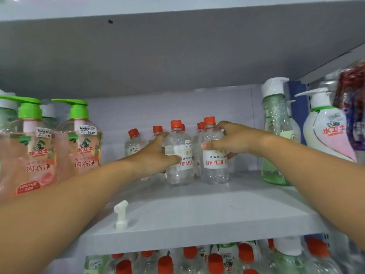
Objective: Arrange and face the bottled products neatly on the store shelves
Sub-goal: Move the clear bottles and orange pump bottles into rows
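Bottles (clear, orange caps): left hand grips one, right hand grips another.

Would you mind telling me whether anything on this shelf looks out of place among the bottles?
Yes: a small white plastic fitting stands alone near the front edge of the shelf, apart from any bottle; it resembles a loose pump spout. Behind it, the orange-capped clear bottles sit far back, unevenly clustered, while both hands work on them.
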Demonstrator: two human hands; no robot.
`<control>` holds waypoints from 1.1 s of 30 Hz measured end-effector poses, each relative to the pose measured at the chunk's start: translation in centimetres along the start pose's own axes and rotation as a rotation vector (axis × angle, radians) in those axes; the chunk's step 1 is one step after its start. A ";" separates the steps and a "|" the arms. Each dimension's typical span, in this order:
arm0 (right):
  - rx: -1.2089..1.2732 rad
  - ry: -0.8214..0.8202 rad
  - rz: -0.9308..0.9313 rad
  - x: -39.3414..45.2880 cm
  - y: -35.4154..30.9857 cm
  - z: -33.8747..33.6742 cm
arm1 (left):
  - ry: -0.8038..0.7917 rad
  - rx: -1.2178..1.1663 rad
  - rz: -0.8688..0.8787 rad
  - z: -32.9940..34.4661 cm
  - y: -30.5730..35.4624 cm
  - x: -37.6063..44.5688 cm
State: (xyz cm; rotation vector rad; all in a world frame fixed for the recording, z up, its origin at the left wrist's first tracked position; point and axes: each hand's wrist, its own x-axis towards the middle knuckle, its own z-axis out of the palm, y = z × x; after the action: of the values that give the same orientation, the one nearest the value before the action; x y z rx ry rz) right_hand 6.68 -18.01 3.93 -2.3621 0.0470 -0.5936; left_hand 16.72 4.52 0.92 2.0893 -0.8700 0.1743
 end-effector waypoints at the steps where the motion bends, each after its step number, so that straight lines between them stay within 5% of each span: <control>1: 0.008 -0.001 -0.003 0.0 0.1 0.0 | 0.009 -0.004 0.000 0.1 0.1 0.0; 9: 0.080 -0.171 0.083 -0.2 0.2 -1.2 | 0.116 -0.132 0.018 1.2 -0.2 1.0; 22: -0.156 0.010 0.300 -0.7 -0.3 -2.3 | 0.027 -0.141 0.022 0.9 -0.5 1.5; 33: -0.175 -0.039 0.430 2.9 2.0 -2.8 | 0.044 -0.143 0.054 0.9 -0.1 0.8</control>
State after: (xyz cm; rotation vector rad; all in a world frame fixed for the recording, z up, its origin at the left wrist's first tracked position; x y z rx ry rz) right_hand 8.32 -21.79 5.71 -2.4233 0.5945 -0.3433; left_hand 17.22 3.48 0.59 1.9237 -0.8864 0.1805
